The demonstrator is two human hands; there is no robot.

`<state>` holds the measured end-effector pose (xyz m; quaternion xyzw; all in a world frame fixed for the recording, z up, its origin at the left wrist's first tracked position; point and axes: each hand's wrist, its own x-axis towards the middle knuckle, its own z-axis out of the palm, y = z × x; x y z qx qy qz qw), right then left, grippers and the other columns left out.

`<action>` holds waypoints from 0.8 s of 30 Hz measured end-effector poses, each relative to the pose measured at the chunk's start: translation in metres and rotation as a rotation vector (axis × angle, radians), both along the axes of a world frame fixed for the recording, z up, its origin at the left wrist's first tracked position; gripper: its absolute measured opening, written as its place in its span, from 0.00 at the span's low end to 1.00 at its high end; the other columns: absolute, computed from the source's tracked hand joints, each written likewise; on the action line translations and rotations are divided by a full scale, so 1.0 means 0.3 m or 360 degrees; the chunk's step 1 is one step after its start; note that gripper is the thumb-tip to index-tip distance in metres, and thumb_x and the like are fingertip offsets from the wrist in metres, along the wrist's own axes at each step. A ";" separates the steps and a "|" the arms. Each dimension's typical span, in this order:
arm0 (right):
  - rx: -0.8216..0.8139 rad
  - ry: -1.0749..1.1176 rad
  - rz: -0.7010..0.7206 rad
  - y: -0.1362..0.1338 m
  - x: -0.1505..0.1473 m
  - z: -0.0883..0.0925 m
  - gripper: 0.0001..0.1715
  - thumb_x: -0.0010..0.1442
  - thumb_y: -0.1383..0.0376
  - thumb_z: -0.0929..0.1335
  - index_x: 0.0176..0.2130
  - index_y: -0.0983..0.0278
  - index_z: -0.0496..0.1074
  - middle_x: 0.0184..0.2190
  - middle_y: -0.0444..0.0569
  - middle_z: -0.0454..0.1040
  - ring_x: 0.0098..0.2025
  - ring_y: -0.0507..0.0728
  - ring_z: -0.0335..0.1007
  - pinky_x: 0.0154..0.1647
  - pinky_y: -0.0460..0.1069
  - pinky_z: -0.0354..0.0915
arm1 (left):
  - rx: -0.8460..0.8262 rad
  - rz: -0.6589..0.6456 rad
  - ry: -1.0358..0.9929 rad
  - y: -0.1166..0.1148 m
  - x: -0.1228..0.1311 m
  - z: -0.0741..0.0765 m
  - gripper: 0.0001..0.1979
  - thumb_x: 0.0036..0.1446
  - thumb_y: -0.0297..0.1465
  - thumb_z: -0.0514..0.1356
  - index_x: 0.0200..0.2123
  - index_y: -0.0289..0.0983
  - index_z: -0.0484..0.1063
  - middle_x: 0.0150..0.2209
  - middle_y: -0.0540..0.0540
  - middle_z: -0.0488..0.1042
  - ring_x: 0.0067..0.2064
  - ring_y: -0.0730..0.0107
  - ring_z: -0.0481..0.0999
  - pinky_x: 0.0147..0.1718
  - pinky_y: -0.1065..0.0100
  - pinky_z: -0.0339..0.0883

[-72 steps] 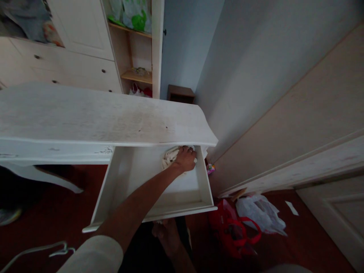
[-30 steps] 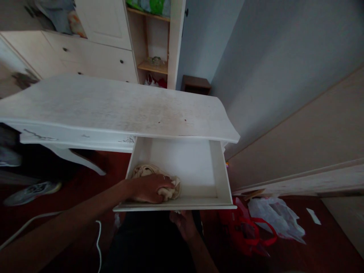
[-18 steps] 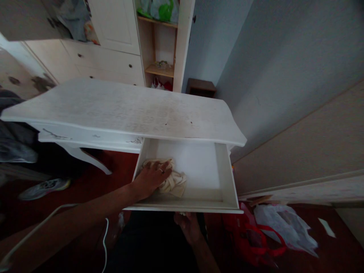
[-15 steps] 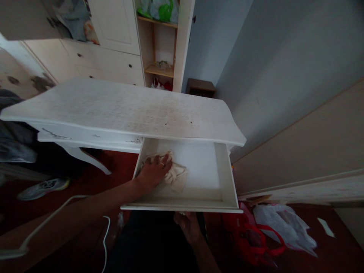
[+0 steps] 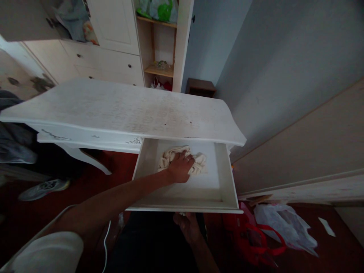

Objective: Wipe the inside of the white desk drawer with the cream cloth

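The rag (image 5: 168,158) is showing matt, wrinkled cloth; the drawer (image 5: 176,195) is wearing a smooth painted finish, the desk (image 5: 119,106) a duller, blotchy one. The plastic bag (image 5: 284,226) is looking thin and crinkled; the shelf (image 5: 159,71) is showing bare-looking wood.

Cloth (image 5: 198,164) partly hidden under left grip (image 5: 181,166), green-marked bag (image 5: 164,11) cut off by top edge

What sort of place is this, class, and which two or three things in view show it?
Probably a room in a home, perhaps a bedroom. A white table has its drawer pulled out, and behind it stands a cabinet with open shelves.
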<state>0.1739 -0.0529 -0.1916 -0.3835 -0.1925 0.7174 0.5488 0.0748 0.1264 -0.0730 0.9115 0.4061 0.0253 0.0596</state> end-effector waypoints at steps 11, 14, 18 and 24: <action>0.0020 -0.0008 0.0047 0.012 0.001 0.026 0.27 0.44 0.43 0.76 0.33 0.61 0.73 0.25 0.43 0.69 0.22 0.49 0.53 0.25 0.48 0.53 | 0.0145 -0.0323 0.0007 -0.025 0.091 -0.016 0.25 0.60 0.25 0.51 0.61 0.35 0.62 0.60 0.35 0.66 0.63 0.40 0.61 0.53 0.47 0.62; -0.0021 0.0027 0.0024 0.013 0.002 0.023 0.27 0.42 0.44 0.77 0.32 0.60 0.73 0.26 0.45 0.71 0.25 0.52 0.58 0.26 0.48 0.55 | 0.0197 0.0216 0.0114 0.000 0.029 0.010 0.25 0.61 0.23 0.46 0.62 0.33 0.61 0.63 0.29 0.62 0.61 0.35 0.63 0.46 0.43 0.66; 0.0037 0.0080 0.0054 0.018 -0.002 0.036 0.26 0.43 0.45 0.78 0.31 0.61 0.73 0.26 0.45 0.72 0.22 0.49 0.55 0.23 0.47 0.52 | 0.0148 0.0881 0.0240 0.013 -0.091 0.051 0.24 0.65 0.27 0.43 0.62 0.32 0.61 0.62 0.24 0.61 0.54 0.35 0.70 0.39 0.46 0.70; 0.0092 0.0130 0.0018 0.015 -0.006 0.029 0.22 0.47 0.48 0.77 0.31 0.63 0.76 0.27 0.45 0.76 0.18 0.46 0.50 0.24 0.48 0.54 | 0.0049 0.1134 0.0234 0.040 -0.207 0.099 0.21 0.63 0.28 0.47 0.56 0.23 0.61 0.50 0.23 0.70 0.49 0.47 0.76 0.43 0.56 0.71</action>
